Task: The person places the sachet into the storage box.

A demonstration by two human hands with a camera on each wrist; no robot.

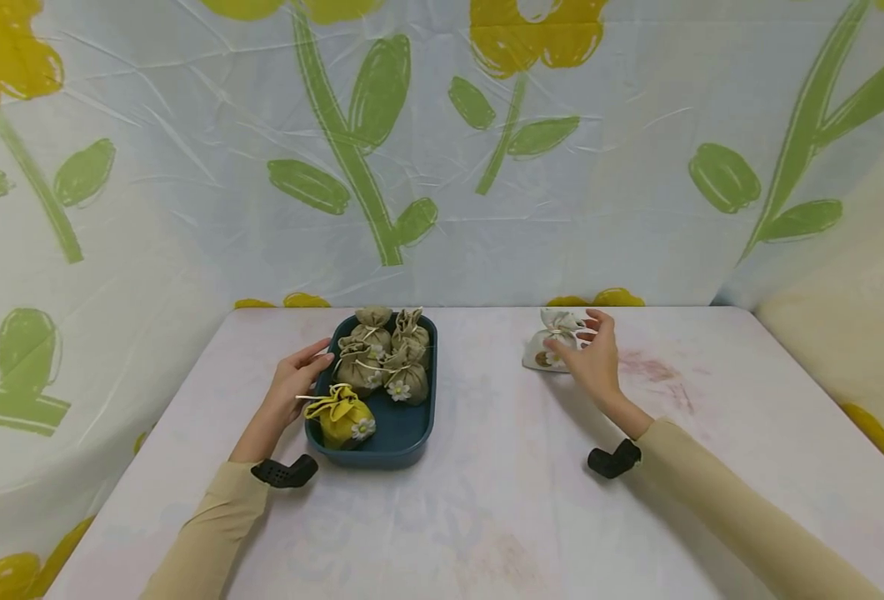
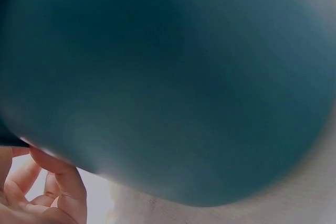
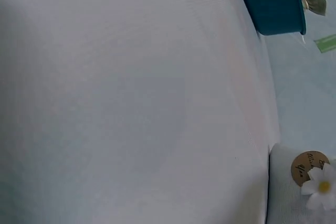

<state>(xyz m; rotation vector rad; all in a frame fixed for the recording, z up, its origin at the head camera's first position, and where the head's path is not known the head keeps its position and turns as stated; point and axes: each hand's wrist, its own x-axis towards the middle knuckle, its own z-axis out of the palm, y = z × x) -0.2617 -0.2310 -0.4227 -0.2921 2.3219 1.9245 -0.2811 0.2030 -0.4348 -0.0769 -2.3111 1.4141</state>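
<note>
A dark blue tray (image 1: pixel 400 457) holds several greyish-brown drawstring pouches (image 1: pixel 359 367) at its far end and one yellow pouch (image 1: pixel 340 417) near its front left corner. My left hand (image 1: pixel 289 385) grips the tray's left side; its bent fingers (image 2: pixel 65 182) touch the tray's edge in the left wrist view. On the table's far side stands a white drawstring pouch (image 1: pixel 539 354) with a round brown label and a white flower (image 3: pixel 318 187). My right hand (image 1: pixel 595 362) holds it, thumb across the front and fingers around the right side. The right wrist view does not show the fingers.
The light, faintly stained table (image 1: pixel 486 500) carries the tray left of centre and the white pouch to its right. A hanging cloth (image 1: pixel 599 208) printed with yellow flowers and green leaves stands behind the table's back edge and along both sides.
</note>
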